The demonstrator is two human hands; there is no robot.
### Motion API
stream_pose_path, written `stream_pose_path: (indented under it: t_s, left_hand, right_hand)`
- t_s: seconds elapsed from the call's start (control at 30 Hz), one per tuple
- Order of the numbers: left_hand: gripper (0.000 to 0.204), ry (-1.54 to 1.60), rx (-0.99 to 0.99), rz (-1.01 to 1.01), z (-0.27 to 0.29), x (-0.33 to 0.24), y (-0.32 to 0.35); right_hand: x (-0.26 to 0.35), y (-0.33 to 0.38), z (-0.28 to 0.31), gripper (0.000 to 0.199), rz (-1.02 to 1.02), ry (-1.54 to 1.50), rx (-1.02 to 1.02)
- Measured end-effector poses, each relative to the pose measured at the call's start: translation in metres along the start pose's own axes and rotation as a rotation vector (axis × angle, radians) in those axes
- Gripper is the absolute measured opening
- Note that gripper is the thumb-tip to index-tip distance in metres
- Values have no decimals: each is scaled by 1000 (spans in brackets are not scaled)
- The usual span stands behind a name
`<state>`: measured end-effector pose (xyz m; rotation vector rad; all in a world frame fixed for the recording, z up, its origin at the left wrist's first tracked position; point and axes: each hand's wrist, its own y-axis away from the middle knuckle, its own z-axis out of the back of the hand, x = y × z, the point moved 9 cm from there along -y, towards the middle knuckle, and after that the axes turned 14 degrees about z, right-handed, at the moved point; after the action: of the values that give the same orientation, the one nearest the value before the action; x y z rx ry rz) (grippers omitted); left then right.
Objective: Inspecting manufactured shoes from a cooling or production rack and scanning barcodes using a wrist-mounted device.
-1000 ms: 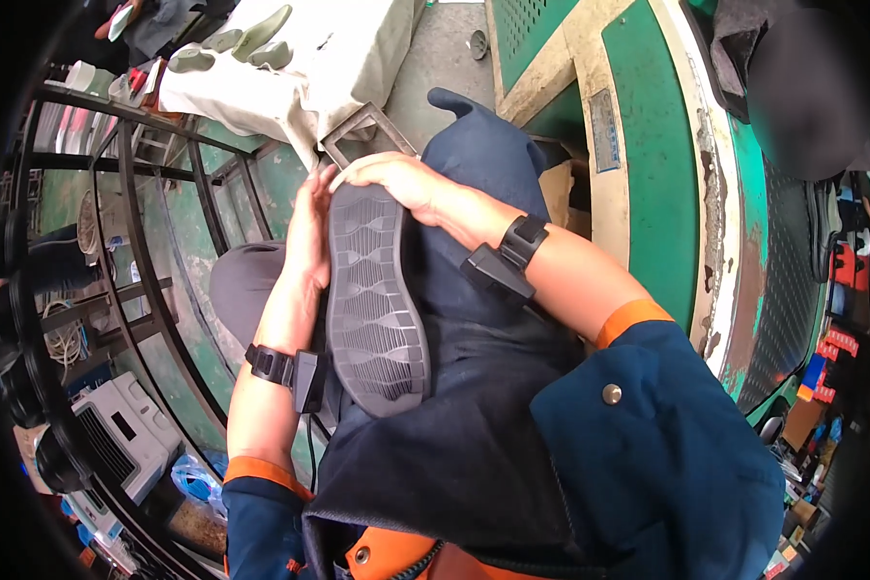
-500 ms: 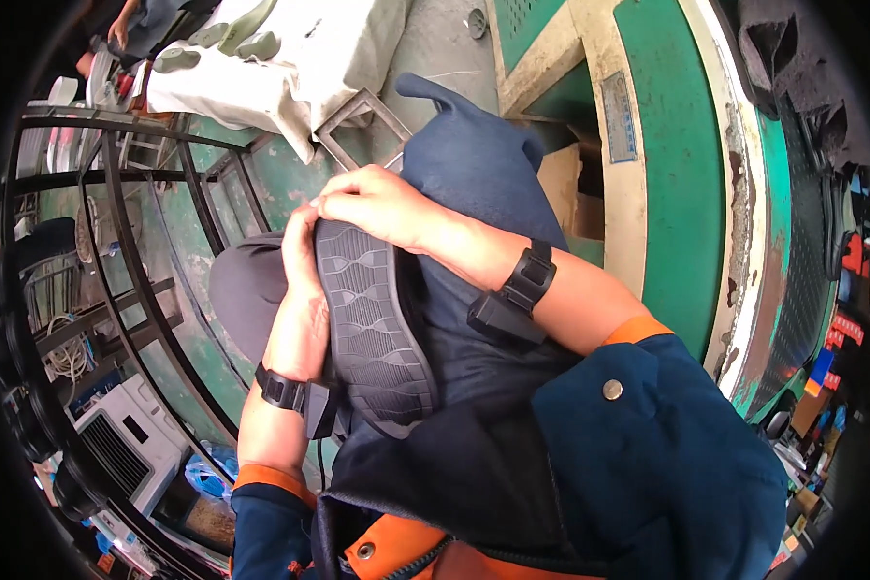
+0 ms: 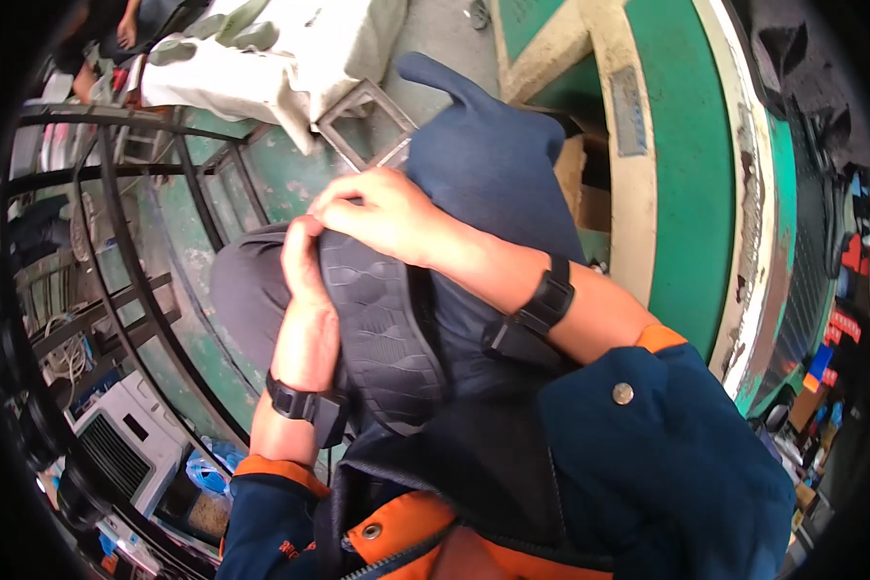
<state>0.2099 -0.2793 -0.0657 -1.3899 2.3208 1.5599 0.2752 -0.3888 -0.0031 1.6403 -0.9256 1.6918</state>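
Note:
A black shoe [image 3: 377, 329] lies across my lap with its ribbed sole facing me, one end pointing away and the other near my jacket. My left hand [image 3: 304, 271] is wrapped along the shoe's left side, its fingers reaching up to the far end. Over that far end bends my right hand [image 3: 382, 211], its fingers curled and pinching at the rim, where the fingertips of both hands meet. Whatever lies between those fingertips is too small to make out. The shoe's upper is turned away from me and hidden.
Left of me stands a black metal rack [image 3: 116, 208], with a white appliance [image 3: 130, 430] beyond it. Ahead, grey-green shoe parts lie on a table with a white cloth [image 3: 329, 48]; a person's hand [image 3: 127, 32] shows beside it. A green and cream machine frame [image 3: 691, 174] rises at my right.
The shoe and both hands have shifted slightly right in the view. The right hand's fingers are bent a little higher over the shoe's far end; both hands keep their hold.

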Motion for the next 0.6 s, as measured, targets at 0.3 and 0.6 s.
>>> stream_pose_path:
  t_s: [0.3, 0.6]
  left_hand:
    - [29, -59, 95, -110, 1, 21, 4]
    - [52, -223, 291, -289, -40, -5, 28]
  right_hand:
    - [27, 17, -7, 16, 111, -188, -60]
    - [46, 16, -7, 16, 158, -155, -17]
